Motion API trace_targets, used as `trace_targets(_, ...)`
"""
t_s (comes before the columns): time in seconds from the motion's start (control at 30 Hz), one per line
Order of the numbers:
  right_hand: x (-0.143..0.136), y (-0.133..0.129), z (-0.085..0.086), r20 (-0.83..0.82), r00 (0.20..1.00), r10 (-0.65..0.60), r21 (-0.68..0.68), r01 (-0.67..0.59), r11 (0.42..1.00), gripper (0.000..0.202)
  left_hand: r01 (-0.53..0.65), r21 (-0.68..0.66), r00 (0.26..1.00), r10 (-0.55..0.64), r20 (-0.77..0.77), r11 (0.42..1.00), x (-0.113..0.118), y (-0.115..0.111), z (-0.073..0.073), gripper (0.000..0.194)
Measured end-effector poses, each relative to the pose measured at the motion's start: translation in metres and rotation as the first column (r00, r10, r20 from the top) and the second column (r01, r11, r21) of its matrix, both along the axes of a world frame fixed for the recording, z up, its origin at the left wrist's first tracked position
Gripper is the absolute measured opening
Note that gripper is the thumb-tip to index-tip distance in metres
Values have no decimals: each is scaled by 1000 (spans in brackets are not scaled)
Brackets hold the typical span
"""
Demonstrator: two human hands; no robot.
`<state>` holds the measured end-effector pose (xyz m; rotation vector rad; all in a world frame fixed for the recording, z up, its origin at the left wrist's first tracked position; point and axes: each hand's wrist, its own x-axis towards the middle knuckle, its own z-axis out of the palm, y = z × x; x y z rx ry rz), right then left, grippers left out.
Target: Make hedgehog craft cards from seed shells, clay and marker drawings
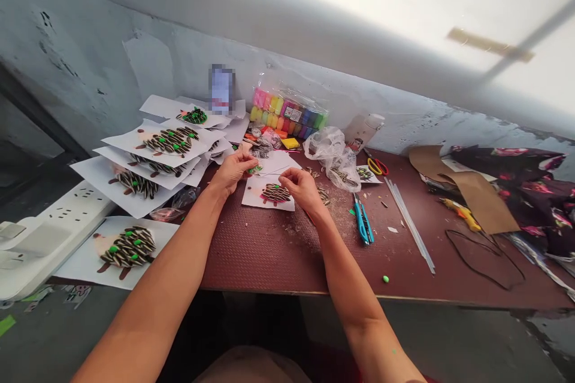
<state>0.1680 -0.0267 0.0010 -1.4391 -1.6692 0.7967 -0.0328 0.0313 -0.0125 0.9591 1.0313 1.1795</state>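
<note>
On the brown tabletop, a white card with a striped seed shape lies between both hands. The left hand pinches its grip on a small green bead just above the card. The right hand rests fingertips pressed together at the card's right edge. Blue cutters lie nearby.

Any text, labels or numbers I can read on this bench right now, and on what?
None can be read.
Label on the pack of coloured clay: print too small.
White bottle by the wall: marking too small.
Upright item behind the paper sheets: blurred out.
</note>
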Motion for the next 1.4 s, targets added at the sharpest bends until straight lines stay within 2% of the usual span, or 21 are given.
trace_targets(0.33, 5, 0, 9, 31, 999, -18, -16, 19, 1000, 7, 11, -26, 1000, -12, -7, 1000, -1, 1, 2, 34)
trace_targets(0.57, 3, -9, 11, 132, 991, -14, -30, 18, 999, 12, 1, -9, 1000, -1, 8, 1000, -1, 0, 2, 38)
trace_targets(0.7, 2, -17, 9, 196, 981, -14, -49, 24, 999, 7, 9, -2, 1000, -9, -5, 1000, 0, -1, 4, 39)
trace_targets(0.83, -1, -19, 3, 248, 968, -36, -6, 39, 999, 9, 20, -4, 1000, -20, 3, 1000, 0, -2, 5, 37)
trace_targets(1.4, -9, -18, -7, 314, 949, -3, 21, -4, 1000, 10, 13, -2, 999, -13, 36, 1000, 0, -1, 6, 35)
